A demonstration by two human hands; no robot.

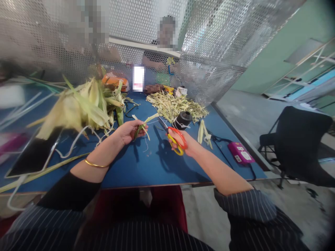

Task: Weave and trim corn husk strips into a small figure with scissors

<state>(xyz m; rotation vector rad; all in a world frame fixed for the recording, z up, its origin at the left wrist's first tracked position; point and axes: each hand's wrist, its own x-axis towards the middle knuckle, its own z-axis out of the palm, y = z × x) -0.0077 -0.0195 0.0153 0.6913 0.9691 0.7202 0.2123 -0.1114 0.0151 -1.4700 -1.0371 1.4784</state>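
Note:
Between the fingers of my left hand is a small bundle of corn husk strips, pale and green, with a thin thread hanging below it. My right hand is closed round a pair of scissors with red and yellow handles. The dark blades point up and left toward the husk bundle, apart from it. A pale thread runs from the bundle toward a black thread spool, which stands just beyond my right hand. Behind the spool spreads a heap of short cut husk pieces.
Large corn husks pile up at the left, beside a dark tablet-like panel and a white cord. A purple packet lies at the table's right edge. A perforated metal screen closes the back. A black chair stands at right.

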